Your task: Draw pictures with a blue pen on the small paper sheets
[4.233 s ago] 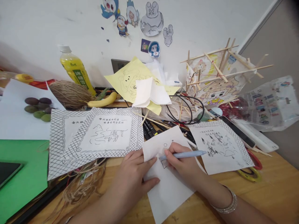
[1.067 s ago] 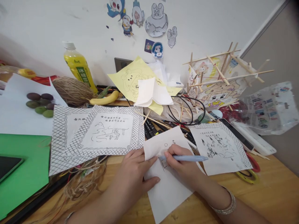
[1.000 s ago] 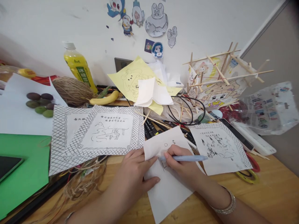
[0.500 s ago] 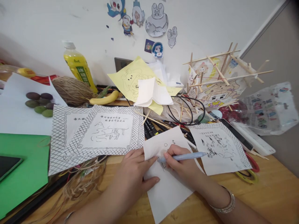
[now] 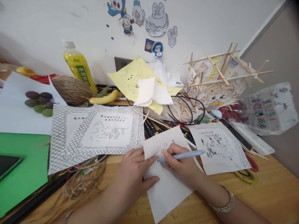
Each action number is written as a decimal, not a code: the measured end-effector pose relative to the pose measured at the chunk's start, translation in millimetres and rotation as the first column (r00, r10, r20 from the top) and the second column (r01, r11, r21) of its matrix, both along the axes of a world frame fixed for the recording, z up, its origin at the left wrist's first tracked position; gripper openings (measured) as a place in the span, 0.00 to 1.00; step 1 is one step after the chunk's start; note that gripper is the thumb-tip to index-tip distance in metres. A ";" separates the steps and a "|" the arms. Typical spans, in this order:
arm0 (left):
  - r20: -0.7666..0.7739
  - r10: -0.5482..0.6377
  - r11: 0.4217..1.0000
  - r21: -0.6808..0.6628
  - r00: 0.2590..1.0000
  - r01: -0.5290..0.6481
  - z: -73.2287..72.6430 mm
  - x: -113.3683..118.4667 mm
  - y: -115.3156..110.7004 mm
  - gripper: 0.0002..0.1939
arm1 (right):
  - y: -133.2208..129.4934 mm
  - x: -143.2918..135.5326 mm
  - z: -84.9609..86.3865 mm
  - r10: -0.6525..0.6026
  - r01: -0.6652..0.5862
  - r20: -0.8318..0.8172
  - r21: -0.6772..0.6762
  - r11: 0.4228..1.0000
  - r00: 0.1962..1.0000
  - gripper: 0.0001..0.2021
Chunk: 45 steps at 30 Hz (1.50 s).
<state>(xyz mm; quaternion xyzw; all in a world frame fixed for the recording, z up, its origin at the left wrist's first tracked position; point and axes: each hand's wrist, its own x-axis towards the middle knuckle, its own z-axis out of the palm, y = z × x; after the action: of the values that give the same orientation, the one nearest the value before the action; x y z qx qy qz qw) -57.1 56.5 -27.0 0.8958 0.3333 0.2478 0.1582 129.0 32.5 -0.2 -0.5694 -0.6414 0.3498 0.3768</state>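
Note:
A white sheet of paper point(image 5: 163, 194) lies at a slant on the wooden table, with a small circle and a few drawn lines on its upper half. My right hand point(image 5: 181, 161) is closed around a light blue pen point(image 5: 190, 154), whose tip touches the paper near the lines. Beside it, my left hand point(image 5: 137, 169) lies with fingers and thumb apart across the sheet's left edge, pressing on it. Some marks near the sheet's upper right are partly hidden by my right hand.
Bordered drawings point(image 5: 109, 132) lie left, another drawing point(image 5: 221, 149) right. Behind are markers point(image 5: 150, 129), a banana point(image 5: 104, 97), a yellow bottle point(image 5: 79, 67), twine point(image 5: 71, 90), yellow paper point(image 5: 130, 77) and a stick frame point(image 5: 219, 76). A green sheet point(image 5: 28, 174) and phone point(image 5: 235, 133) flank the work area.
The back end of the pen has tipped slightly left and toward the front edge. Both hands stay in nearly the same places on the paper.

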 end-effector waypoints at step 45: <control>-0.002 0.009 1.000 -0.005 1.000 -0.009 2.3 0.0 -1.0 0.21 | -1.1 1.1 -2.5 -0.021 0.020 -0.030 -0.044 0.999 0.999 0.16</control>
<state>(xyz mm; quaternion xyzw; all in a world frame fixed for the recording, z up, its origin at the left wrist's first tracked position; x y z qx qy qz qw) -57.1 55.5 -24.7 0.8941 0.3382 0.2468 0.1592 130.1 31.4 -2.7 -0.5787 -0.6221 0.3683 0.3774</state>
